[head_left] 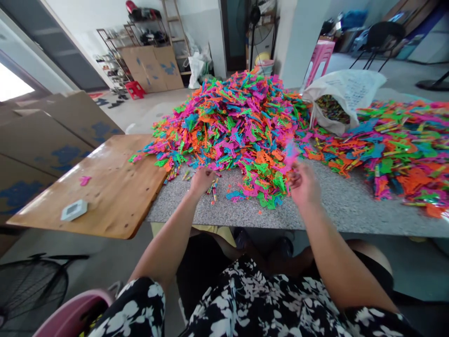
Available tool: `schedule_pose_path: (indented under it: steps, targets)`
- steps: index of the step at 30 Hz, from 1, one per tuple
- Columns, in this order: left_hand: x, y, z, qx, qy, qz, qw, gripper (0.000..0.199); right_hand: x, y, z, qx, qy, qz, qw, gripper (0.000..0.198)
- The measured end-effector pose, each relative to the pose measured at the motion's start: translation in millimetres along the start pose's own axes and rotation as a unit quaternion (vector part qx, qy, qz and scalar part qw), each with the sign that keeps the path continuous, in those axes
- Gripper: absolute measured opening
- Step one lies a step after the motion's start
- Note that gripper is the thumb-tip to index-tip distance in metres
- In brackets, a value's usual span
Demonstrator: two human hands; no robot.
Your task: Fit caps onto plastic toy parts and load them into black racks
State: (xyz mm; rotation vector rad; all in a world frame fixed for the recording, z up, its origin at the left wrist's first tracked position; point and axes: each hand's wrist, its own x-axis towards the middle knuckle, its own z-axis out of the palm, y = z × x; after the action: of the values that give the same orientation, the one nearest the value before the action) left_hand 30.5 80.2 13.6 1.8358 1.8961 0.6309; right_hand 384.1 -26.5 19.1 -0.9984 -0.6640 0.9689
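Note:
A large heap of small bright plastic pieces [228,121] in pink, orange, green and blue covers the grey speckled tabletop [217,217]. My left hand [203,181] is closed at the heap's near left edge, fingertips pinched together; what is between them is too small to make out. Beside it lie several thin striped tubes [214,191]. My right hand [306,185] is raised at the heap's right front, fingers closed around blurred pink and blue plastic pieces [291,153]. Between the hands, a low spread of green and pink pieces [266,187] reaches toward me.
On the right lies a second pile [403,150] of plastic pieces with striped tubes. Behind it an open white sack [351,93] holds small striped items. A wooden board [112,187] at left bears a white device [74,210] and one pink piece [84,180]. Cardboard boxes [52,140] stand beyond.

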Motion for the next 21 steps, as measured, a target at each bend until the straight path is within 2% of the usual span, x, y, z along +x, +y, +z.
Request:
schedule_pose_path:
  steps: [1,3,4,6,8,10,11,13,15,17,18,21]
  targets:
    - [8.5,-8.0,-1.4,0.049,0.044,-0.022,0.998,0.031,6.3,-3.7,1.3,0.048,0.042,-0.022,0.998,0.041]
    - [21.0,-20.5,-2.0,0.118,0.07,-0.052,0.989,0.041,10.6,-3.1,13.2,0.059,0.049,-0.027,0.997,0.045]
    - [25.2,-24.8,-1.3,0.138,0.064,-0.057,0.987,0.045,8.9,1.8,23.9,0.028,0.023,-0.013,0.999,0.045]
    - [31.1,-29.7,1.0,0.156,0.04,-0.054,0.986,0.049,0.7,19.0,52.8,-0.085,-0.074,0.03,0.993,0.038]
    - [34.6,-31.7,2.8,0.147,0.02,-0.055,0.987,0.043,-8.0,41.5,87.4,-0.237,-0.193,0.052,0.951,0.027]
    - [36.0,-33.0,2.2,0.118,0.008,-0.068,0.991,0.035,-12.4,63.4,122.6,-0.399,-0.275,0.022,0.875,0.021]
    - [35.6,-33.8,0.9,0.099,0.007,-0.072,0.992,0.03,-12.4,73.0,139.1,-0.472,-0.296,-0.004,0.83,0.02]
    - [31.6,-36.1,-3.4,0.053,0.027,-0.062,0.996,0.02,-9.0,89.3,168.4,-0.58,-0.311,-0.044,0.752,0.021]
    - [22.9,-39.1,-8.5,-0.018,0.059,-0.044,0.997,0.016,-3.6,102.2,191.1,-0.634,-0.314,-0.056,0.705,0.026]
    - [9.9,-41.7,-13.2,-0.14,0.065,-0.046,0.987,0.021,1.4,113.1,207.0,-0.652,-0.318,-0.056,0.686,0.031]
    - [2.4,-42.7,-15.2,-0.215,0.054,-0.059,0.973,0.025,3.5,117.9,212.6,-0.656,-0.319,-0.055,0.682,0.033]
    - [-19.8,-44.3,-20.7,-0.425,0.001,-0.105,0.899,0.039,8.7,128.4,221.7,-0.664,-0.31,-0.052,0.679,0.034]
